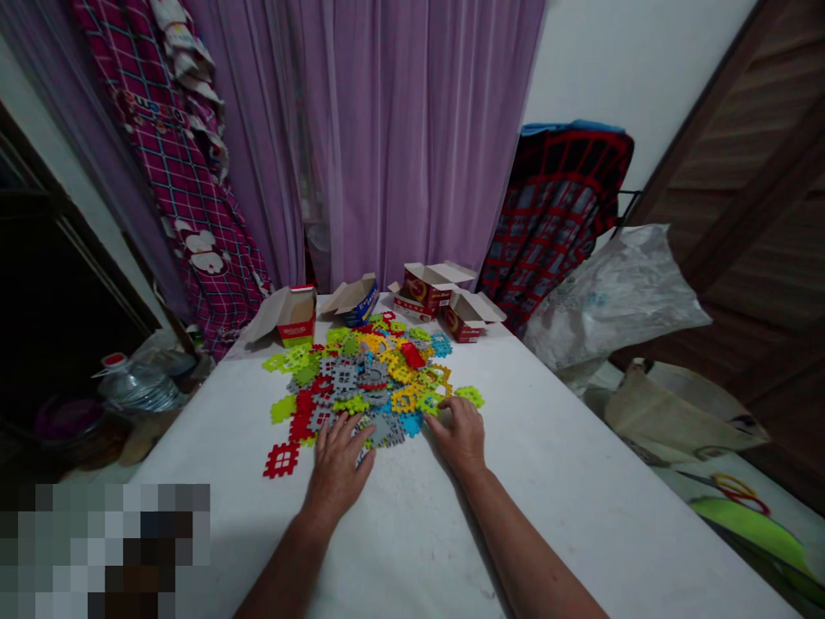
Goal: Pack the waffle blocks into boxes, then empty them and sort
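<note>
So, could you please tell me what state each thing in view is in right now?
left hand: open, palm down on the tiles
right hand: open, fingertips on the tiles
interlocking plastic tiles: loose, heaped in a pile
blue cardboard box: open, flaps up
red cardboard box: open, flaps up
purple curtain: hanging, drawn

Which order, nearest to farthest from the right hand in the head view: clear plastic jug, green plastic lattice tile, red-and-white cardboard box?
1. Green plastic lattice tile: on the white table, just ahead of the right hand.
2. Red-and-white cardboard box: far end of the table, right side.
3. Clear plastic jug: off the table, beyond its left edge.
</note>
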Motion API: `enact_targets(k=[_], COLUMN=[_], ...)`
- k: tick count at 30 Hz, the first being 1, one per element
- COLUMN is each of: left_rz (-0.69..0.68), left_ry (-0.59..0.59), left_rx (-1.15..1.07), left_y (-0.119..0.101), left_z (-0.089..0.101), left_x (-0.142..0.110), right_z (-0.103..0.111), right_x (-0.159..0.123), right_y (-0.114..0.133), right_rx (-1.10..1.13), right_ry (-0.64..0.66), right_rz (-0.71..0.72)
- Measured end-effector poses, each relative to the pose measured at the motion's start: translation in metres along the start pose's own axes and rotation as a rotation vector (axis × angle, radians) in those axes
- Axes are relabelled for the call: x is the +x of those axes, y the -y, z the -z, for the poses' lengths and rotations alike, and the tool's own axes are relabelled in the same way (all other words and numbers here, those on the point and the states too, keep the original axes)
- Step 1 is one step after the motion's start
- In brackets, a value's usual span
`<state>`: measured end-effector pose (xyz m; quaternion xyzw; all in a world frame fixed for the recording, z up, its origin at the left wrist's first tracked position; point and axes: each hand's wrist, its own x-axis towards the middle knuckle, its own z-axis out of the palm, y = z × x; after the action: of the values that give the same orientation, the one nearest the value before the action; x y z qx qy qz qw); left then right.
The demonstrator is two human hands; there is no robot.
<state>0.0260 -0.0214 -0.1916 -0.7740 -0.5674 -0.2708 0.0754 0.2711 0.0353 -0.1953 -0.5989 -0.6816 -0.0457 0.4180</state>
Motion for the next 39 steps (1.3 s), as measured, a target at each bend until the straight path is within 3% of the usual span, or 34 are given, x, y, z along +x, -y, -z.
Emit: enact_targets(k=[8, 21, 26, 30, 33, 39], left_rz=[-0.003, 0.005, -0.012, -0.018, -0.018, -0.011], left_ry=[-0.001, -0.009, 0.001, -0.017, -0.012, 0.005], left_rx=[-0.019, -0.017, -0.007, -0.006, -0.009, -0.017], left_y=[0.002, 0.003, 0.004, 0.005, 0.005, 0.005], left_z=[-0.001, -0.003, -0.004, -0.005, -0.005, -0.004], left_x=[0.000, -0.001, -0.001, -0.001, -0.001, -0.002], right_z=[0.028, 0.030, 0.029, 0.031, 0.031, 0.028], right_x=[-0.014, -0.018, -0.016, 0.000, 0.013, 0.018], right_y=[-0.012, -0.012, -0.020, -0.038, -0.052, -0.061], right_rx=[-0.216, -0.163, -0.110, -0.120, -0.155, -0.175], right_ry=[0.123, 0.155, 0.032, -0.091, -0.074, 0.012], right_rz=[-0.103, -0.146, -0.179, -0.308, -0.391, -0.396])
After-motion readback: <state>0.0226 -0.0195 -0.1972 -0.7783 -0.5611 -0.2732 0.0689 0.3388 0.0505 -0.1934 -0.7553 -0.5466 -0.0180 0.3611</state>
